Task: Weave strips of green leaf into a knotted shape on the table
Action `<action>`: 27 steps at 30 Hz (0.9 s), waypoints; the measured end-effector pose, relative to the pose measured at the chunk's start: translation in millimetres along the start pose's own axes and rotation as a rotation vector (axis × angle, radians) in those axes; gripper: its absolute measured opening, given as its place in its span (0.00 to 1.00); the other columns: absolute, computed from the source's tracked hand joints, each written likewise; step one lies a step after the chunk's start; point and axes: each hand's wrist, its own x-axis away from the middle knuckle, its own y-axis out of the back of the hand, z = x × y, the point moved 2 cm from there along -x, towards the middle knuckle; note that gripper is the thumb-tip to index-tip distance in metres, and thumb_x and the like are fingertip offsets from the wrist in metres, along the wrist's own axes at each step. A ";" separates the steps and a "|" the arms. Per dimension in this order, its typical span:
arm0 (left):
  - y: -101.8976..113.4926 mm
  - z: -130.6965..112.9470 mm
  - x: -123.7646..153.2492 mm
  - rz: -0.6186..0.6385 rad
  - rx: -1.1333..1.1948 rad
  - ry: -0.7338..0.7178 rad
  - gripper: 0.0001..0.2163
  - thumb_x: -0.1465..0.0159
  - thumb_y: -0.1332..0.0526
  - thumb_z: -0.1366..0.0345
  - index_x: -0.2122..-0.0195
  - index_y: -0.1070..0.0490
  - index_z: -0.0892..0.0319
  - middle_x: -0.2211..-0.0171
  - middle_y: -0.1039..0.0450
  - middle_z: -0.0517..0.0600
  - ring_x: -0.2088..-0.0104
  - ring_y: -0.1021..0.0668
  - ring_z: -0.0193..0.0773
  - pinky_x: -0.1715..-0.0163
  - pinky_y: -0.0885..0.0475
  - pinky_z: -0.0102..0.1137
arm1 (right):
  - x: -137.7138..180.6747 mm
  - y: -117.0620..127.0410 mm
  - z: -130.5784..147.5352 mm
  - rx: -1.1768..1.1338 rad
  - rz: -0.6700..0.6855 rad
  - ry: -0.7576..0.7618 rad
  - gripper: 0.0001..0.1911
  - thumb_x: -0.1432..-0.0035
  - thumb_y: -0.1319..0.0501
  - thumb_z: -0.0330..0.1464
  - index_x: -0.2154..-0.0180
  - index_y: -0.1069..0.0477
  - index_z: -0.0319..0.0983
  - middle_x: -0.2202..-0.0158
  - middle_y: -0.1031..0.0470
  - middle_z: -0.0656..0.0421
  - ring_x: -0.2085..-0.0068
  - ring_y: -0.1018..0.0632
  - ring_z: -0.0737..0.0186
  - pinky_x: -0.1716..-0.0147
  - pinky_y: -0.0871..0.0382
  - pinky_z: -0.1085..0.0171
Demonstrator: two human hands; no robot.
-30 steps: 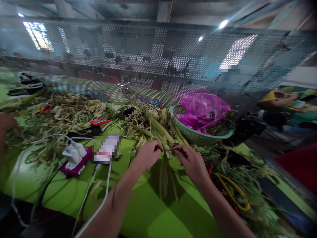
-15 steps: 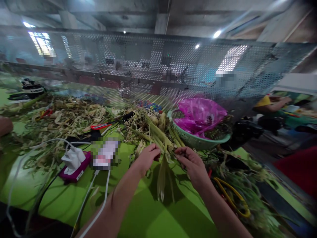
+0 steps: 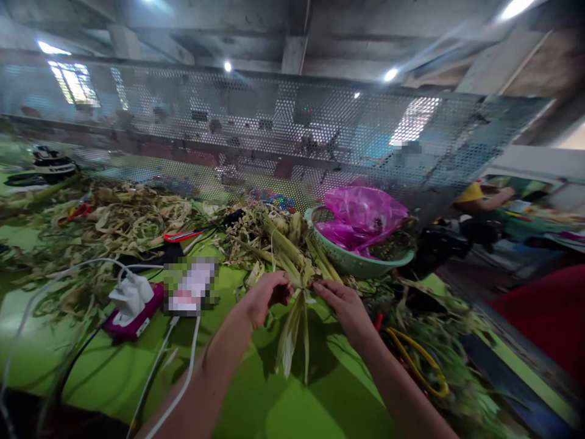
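One husk bundle [image 3: 301,283], between left hand [image 3: 272,296] and right hand [image 3: 338,299], over bench [image 3: 247,390]. Both curled in close; can't tell if either grips. One basin [image 3: 365,268], one purple bag [image 3: 365,210].

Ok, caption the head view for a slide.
Left hand and right hand meet at a pale leaf bundle above a green table.

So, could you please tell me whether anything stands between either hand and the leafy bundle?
Nothing visible does: the left hand is right at one side of the leafy bundle, and the right hand is at the other. The green basket sits beyond the right hand, not in between.
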 end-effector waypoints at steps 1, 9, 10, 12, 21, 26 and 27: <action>0.1 -0.1 -0.4 0.010 0.033 0.005 0.04 0.51 0.44 0.65 0.77 0.35 0.61 0.79 0.36 0.46 0.79 0.35 0.29 0.76 0.40 0.26 | 0.8 -0.8 1.1 -0.007 0.017 -0.038 0.20 0.48 0.39 0.49 0.68 0.23 0.37 0.78 0.33 0.61 0.74 0.33 0.64 0.74 0.42 0.66; 4.6 -4.1 -2.0 0.007 0.203 -0.024 0.03 0.49 0.43 0.68 0.77 0.37 0.61 0.78 0.36 0.46 0.80 0.36 0.27 0.77 0.40 0.26 | 3.6 -3.9 7.4 -0.124 0.060 -0.136 0.24 0.57 0.32 0.50 0.64 0.20 0.38 0.75 0.28 0.60 0.74 0.32 0.65 0.75 0.41 0.67; 4.5 -4.5 -1.7 0.004 0.187 -0.034 0.03 0.48 0.43 0.68 0.76 0.37 0.61 0.78 0.35 0.46 0.80 0.35 0.27 0.76 0.40 0.26 | 3.3 -4.1 7.3 -0.143 0.053 -0.134 0.23 0.58 0.31 0.49 0.64 0.20 0.39 0.72 0.26 0.58 0.72 0.31 0.64 0.74 0.39 0.67; 3.1 -5.3 -0.5 0.021 0.154 -0.052 0.03 0.48 0.42 0.68 0.76 0.36 0.61 0.77 0.34 0.46 0.79 0.34 0.28 0.75 0.39 0.26 | 3.4 -5.2 6.9 -0.162 0.051 -0.131 0.21 0.58 0.31 0.47 0.66 0.20 0.39 0.71 0.25 0.58 0.72 0.30 0.64 0.74 0.39 0.67; 2.9 -0.5 0.2 -0.052 0.000 -0.076 0.13 0.45 0.35 0.58 0.62 0.29 0.60 0.66 0.28 0.49 0.69 0.27 0.32 0.67 0.35 0.28 | 7.4 -8.5 10.4 -0.279 0.101 -0.102 0.16 0.53 0.32 0.43 0.63 0.21 0.41 0.81 0.32 0.64 0.78 0.35 0.67 0.76 0.38 0.67; -3.4 12.7 -1.1 -0.010 -0.174 0.059 0.14 0.47 0.34 0.55 0.66 0.28 0.62 0.70 0.27 0.48 0.69 0.28 0.32 0.66 0.36 0.29 | 3.6 -7.6 9.1 -0.270 0.080 -0.036 0.16 0.52 0.32 0.44 0.63 0.22 0.42 0.72 0.25 0.60 0.68 0.26 0.61 0.64 0.32 0.62; -5.6 13.4 -0.9 0.010 -0.163 0.046 0.14 0.47 0.34 0.56 0.67 0.27 0.62 0.70 0.27 0.47 0.69 0.28 0.32 0.65 0.37 0.28 | 2.5 -7.8 8.4 -0.256 0.085 -0.012 0.16 0.52 0.32 0.44 0.64 0.22 0.42 0.70 0.25 0.59 0.66 0.25 0.60 0.61 0.32 0.61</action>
